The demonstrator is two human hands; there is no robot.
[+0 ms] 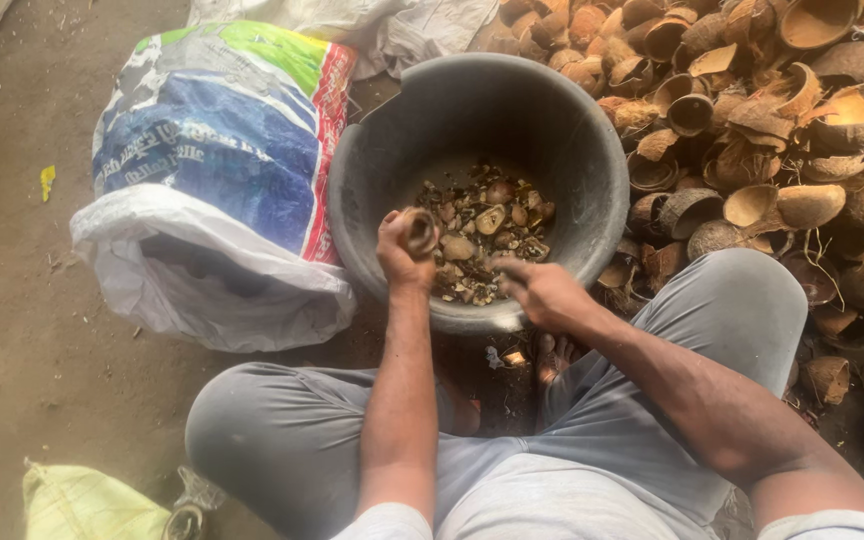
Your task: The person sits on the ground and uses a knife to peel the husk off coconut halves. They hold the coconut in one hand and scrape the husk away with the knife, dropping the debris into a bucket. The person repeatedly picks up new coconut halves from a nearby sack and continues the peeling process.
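My left hand is closed around a small brown coconut shell piece, held over the near rim of a dark round tub. My right hand hovers over the same rim, fingers curled; whether it holds a small tool is not clear. Inside the tub lie several brown and pale coconut pieces. I sit cross-legged in grey trousers with the tub in front of my knees.
A large pile of empty coconut shells fills the right side. A printed white, blue and green sack lies left of the tub on the dirt floor. A yellowish bag sits at the lower left.
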